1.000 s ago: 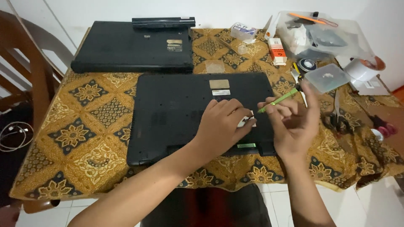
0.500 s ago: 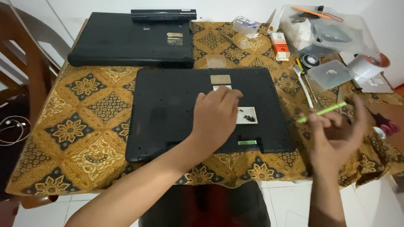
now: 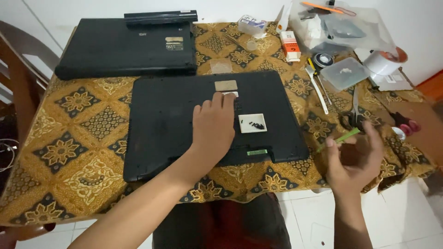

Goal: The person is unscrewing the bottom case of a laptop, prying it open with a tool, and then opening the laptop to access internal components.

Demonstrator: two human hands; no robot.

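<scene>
The left hand [image 3: 213, 127] lies flat on the upturned black laptop [image 3: 175, 120] and hides the panel beneath its palm. The right hand [image 3: 354, 159] is motion-blurred, so its grip on the thin green tool [image 3: 340, 139] cannot be made out. The dark specks in the small white tray [image 3: 252, 123] are too small to identify. A wooden chair [image 3: 18, 78] is cut off at the left edge. The clear plastic bag [image 3: 341, 25] runs past the top edge, its contents indistinct.
</scene>
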